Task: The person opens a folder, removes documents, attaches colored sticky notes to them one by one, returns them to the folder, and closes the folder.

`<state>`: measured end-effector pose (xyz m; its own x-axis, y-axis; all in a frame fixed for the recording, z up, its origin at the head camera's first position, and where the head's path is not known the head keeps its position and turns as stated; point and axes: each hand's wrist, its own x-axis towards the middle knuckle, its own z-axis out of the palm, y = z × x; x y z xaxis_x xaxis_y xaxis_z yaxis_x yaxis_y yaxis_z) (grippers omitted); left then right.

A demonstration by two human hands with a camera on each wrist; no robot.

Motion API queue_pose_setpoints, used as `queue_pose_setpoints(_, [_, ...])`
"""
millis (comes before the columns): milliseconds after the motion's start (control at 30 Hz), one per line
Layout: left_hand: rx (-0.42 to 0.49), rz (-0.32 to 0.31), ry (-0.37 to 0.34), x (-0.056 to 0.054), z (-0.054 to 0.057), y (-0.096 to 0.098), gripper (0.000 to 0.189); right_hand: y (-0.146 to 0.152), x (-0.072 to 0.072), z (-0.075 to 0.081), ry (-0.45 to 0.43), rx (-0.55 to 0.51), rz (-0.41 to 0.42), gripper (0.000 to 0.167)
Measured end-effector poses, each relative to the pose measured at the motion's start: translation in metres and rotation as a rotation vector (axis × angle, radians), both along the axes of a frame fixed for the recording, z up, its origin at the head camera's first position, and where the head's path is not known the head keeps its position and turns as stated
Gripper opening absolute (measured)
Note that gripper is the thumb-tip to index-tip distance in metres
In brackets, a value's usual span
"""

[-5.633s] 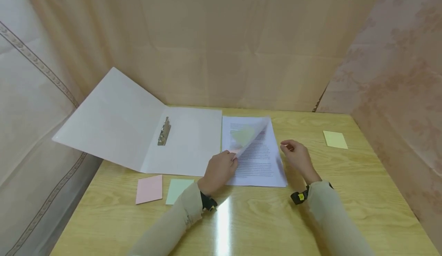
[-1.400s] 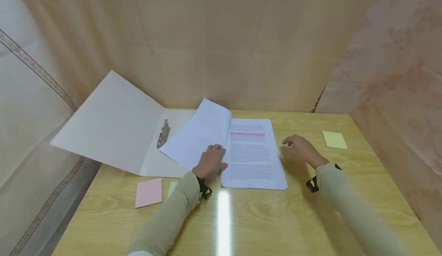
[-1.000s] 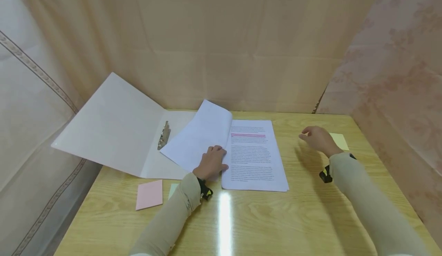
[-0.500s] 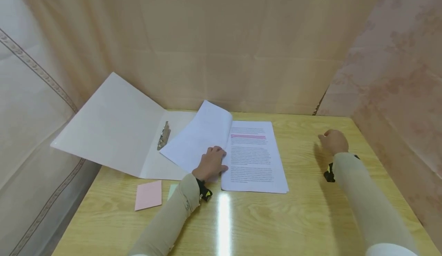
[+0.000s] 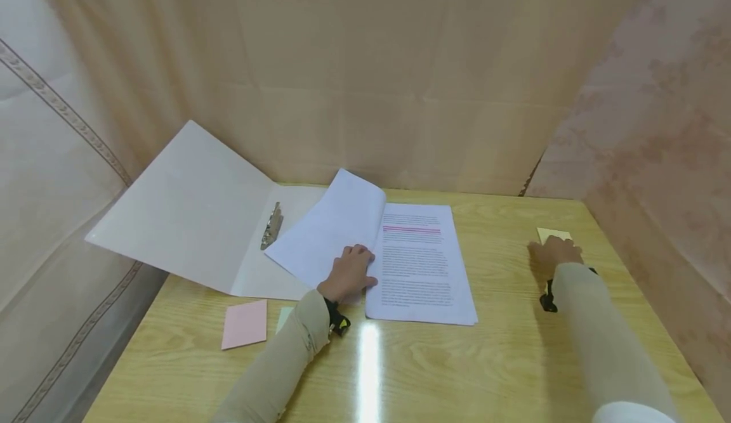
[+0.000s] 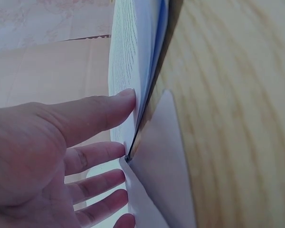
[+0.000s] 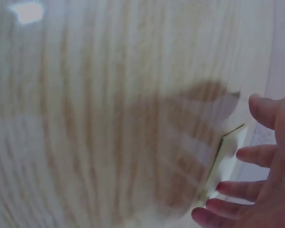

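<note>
My left hand rests on the fold of a turned-back sheet, fingertips on its white back. In the left wrist view the thumb touches the edge of the printed pages, which bear a pink highlighted line. Over at the right, my right hand is above a yellow sticky note pad and hides its near part. The right wrist view shows spread fingers with fingertips right at the pad's surface, the thumb off its edge.
A white folder lies open at the left, its raised cover leaning toward the curtain. Its metal clip stands near the spine; the turned sheet overlaps the folder. A pink note pad and a green one, partly behind the left sleeve, lie in front.
Earlier the left hand turned a sheet over to the left and stayed on it. The right hand moved right from the pages' edge to the yellow pad, its fingers spreading.
</note>
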<state>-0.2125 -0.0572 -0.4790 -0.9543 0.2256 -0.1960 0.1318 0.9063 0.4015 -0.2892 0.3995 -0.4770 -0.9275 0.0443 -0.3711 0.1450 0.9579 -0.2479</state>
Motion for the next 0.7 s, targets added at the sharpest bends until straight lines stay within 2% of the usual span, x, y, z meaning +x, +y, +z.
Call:
queue_pose_setpoints(200, [-0.015,0.003,0.003,-0.001,-0.004,0.001,0.056,0.004,0.009,-0.008,0.097,0.003,-0.030,0.070])
queue_pose_setpoints(367, [-0.018,0.007,0.005,-0.002,-0.004,0.000,0.057,0.006,0.007,-0.005,0.171,0.012,-0.053,0.057])
queue_pose_setpoints(567, [-0.022,-0.003,0.003,-0.004,-0.007,0.000,0.056,0.017,0.007,-0.009,0.109,0.036,-0.130,0.064])
queue_pose_setpoints(700, [-0.011,0.005,-0.003,-0.003,-0.006,0.000,0.056,0.019,0.007,-0.012,0.093,-0.011,-0.188,0.069])
